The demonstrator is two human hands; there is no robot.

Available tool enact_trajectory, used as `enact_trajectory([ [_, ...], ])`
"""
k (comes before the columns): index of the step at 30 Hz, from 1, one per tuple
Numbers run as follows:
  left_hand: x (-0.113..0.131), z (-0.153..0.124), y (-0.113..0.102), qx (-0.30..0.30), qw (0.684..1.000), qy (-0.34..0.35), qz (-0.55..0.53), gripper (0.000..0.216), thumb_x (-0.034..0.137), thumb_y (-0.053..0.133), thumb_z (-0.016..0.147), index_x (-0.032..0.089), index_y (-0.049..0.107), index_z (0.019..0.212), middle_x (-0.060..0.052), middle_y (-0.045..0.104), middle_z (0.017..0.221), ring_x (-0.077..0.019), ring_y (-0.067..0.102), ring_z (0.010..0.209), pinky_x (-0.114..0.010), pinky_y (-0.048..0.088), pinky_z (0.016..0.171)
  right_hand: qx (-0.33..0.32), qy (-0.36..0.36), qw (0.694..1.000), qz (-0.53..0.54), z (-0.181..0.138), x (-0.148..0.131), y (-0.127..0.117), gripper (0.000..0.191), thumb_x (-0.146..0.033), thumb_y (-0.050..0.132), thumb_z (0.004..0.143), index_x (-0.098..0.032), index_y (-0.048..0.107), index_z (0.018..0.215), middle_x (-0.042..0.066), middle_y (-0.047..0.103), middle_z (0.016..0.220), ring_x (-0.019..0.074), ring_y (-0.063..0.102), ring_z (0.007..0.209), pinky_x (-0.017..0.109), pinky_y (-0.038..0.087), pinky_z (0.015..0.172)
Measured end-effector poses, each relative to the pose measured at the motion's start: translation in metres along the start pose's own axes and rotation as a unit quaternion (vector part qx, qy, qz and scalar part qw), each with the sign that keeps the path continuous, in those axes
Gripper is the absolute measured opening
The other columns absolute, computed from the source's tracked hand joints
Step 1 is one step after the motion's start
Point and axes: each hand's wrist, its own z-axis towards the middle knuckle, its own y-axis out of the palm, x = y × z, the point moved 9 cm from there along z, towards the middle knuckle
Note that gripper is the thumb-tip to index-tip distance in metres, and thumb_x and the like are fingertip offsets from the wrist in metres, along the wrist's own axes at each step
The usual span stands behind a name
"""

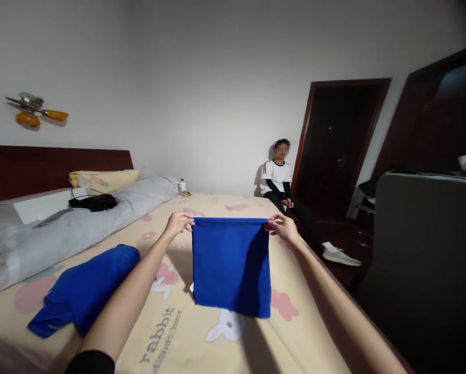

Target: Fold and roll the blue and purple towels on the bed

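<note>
Blue folded cloth hangs as a near-square panel over the middle of the bed, its top edge pulled straight between two hands; whether its lower edge touches the patterned bedsheet is hard to tell. The left hand has its fingers pinched on the upper left corner, and the right hand pinches the upper right corner the same way. A small white tag pokes out near the lower left corner. A crumpled blue garment lies on the bedsheet beside the left forearm. Farther back, a light grey rolled quilt lies near the dark headboard, with a black strapped item on it, and a person in a white shirt sits beyond the bed's far right corner
</note>
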Motion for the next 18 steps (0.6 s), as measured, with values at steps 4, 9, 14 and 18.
enact_trajectory([
  [4,0.006,0.026,0.001,0.055,0.998,0.038,0.01,0.027,0.044,0.069,0.07,0.018,0.062,0.072,-0.009,0.074,0.068,-0.0182,0.067,0.051,-0.022,0.038,0.044,0.037,-0.041,0.998,0.013,0.019,-0.002,0.007,0.049,-0.066,0.068,0.063,-0.021,0.051,0.07,0.008,0.07,0.061,0.0229,0.07,0.063,0.031,0.054,0.056],
  [9,0.027,0.03,-0.007,0.099,0.984,0.144,0.048,0.023,0.043,0.065,0.078,0.021,0.07,0.085,-0.007,0.077,0.087,-0.023,0.071,0.089,-0.029,0.051,0.074,0.071,-0.097,0.993,-0.005,0.024,-0.006,0.005,0.054,-0.074,0.054,0.07,-0.022,0.051,0.082,0.011,0.073,0.078,0.0223,0.071,0.078,0.036,0.055,0.075],
  [14,0.001,-0.03,-0.005,0.048,0.975,0.196,0.093,0.026,0.046,0.064,0.08,0.023,0.075,0.084,-0.005,0.078,0.085,-0.0223,0.071,0.081,-0.03,0.052,0.077,-0.001,-0.117,0.991,-0.059,-0.027,0.01,-0.003,0.049,-0.07,0.056,0.073,-0.021,0.056,0.079,0.007,0.071,0.072,0.0198,0.067,0.07,0.033,0.051,0.069],
  [18,-0.057,-0.118,0.006,-0.024,0.969,0.21,0.127,0.024,0.047,0.068,0.077,0.025,0.077,0.076,-0.003,0.078,0.077,-0.0209,0.071,0.071,-0.028,0.054,0.068,-0.136,-0.097,0.979,-0.113,-0.114,0.055,0.002,0.036,-0.056,0.058,0.079,-0.021,0.061,0.07,0.002,0.066,0.058,0.0165,0.06,0.053,0.029,0.046,0.055],
])
